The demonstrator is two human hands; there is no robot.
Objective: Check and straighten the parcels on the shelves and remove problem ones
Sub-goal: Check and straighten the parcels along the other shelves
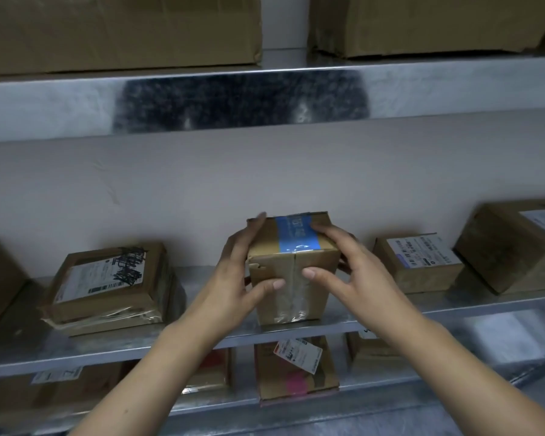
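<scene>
A small brown cardboard parcel [291,272] with a blue tape strip across its top stands at the front of the middle metal shelf [453,305]. My left hand [236,278] grips its left side, fingers along the left face and thumb on the front. My right hand [343,265] grips the right side, fingers over the top by the blue tape and thumb pressed on the front seam. A notch shows at the parcel's upper left front corner.
A flat taped parcel [110,284] with a scribbled label lies to the left. Two labelled boxes [419,262] [516,247] sit to the right. Large cartons [120,29] fill the upper shelf. More parcels [296,369] stand on the lower shelf.
</scene>
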